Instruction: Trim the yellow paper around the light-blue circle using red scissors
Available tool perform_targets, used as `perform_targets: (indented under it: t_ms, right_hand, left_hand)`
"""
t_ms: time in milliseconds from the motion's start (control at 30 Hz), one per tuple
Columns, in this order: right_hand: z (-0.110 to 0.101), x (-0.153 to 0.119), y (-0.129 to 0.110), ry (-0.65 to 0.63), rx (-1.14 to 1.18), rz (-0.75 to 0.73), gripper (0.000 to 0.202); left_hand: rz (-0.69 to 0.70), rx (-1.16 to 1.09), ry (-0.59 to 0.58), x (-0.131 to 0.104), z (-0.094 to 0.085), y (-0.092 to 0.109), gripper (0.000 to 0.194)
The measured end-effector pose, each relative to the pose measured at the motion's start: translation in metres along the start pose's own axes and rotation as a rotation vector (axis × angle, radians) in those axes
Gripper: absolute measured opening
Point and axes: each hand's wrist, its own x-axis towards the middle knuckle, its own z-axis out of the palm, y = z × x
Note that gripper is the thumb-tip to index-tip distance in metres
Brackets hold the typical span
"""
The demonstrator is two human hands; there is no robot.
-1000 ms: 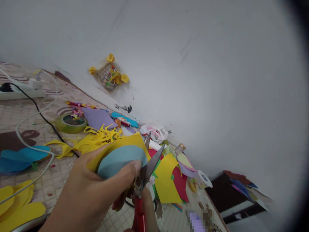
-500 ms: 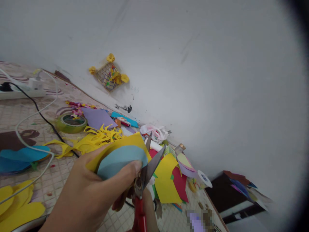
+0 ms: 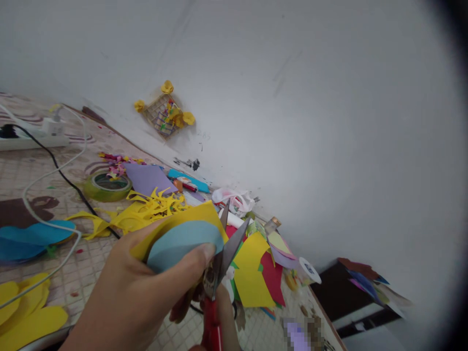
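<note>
My left hand [image 3: 146, 282] pinches a light-blue paper piece [image 3: 183, 241] together with a sheet of yellow paper [image 3: 203, 210] behind it, its thumb pressed on the blue. A pair of scissors [image 3: 212, 319] with red handles is gripped by my right hand [image 3: 227, 321], low in the view and partly hidden behind the handles. The blades stand apart at the right edge of the held papers, close to my left thumb. Yellow paper scraps [image 3: 153, 209] lie on the table just beyond my left hand.
A tape roll [image 3: 108, 185], a purple sheet [image 3: 149, 178] and a blue paper shape [image 3: 34, 239] lie on the table. Cables and a power strip [image 3: 32, 141] run along the left. Yellow cut-outs [image 3: 32, 312] sit front left, a yellow sheet [image 3: 254, 275] right. The wall [image 3: 310, 122] rises behind.
The scissor blades have closed very slightly toward each other. Both hands and the papers stay practically where they were.
</note>
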Motion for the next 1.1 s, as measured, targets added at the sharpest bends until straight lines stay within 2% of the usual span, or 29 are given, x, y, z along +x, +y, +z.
perform_targets:
  t_ms: [100,167,267,433,733,933,1100]
  right_hand:
    - [0.008,0.004,0.008,-0.004,0.047,0.039,0.038]
    - [0.008,0.005,0.009,-0.017,0.062,0.053,0.035]
    - [-0.001,0.003,0.004,-0.059,0.065,0.049,0.025]
    - [-0.017,0.001,-0.011,-0.079,0.043,0.022,0.027]
    - [-0.017,-0.003,-0.016,-0.049,0.028,-0.002,0.029]
    - [-0.018,-0.003,-0.01,-0.062,0.039,-0.004,0.03]
    - [-0.012,0.002,0.005,-0.073,0.041,0.012,0.032]
  left_hand:
    - [-0.011,0.004,-0.006,0.0,-0.001,0.0,0.03]
    - [-0.024,0.002,-0.013,0.0,-0.001,0.0,0.03]
    - [-0.03,0.0,-0.022,-0.001,-0.002,0.002,0.03]
    - [-0.028,-0.006,-0.024,0.0,-0.002,0.0,0.031]
    - [-0.037,-0.005,-0.074,0.001,-0.003,0.0,0.031]
    - [-0.046,0.033,-0.112,0.001,-0.006,0.0,0.034]
    - [-0.052,0.034,-0.121,0.001,-0.008,0.001,0.035]
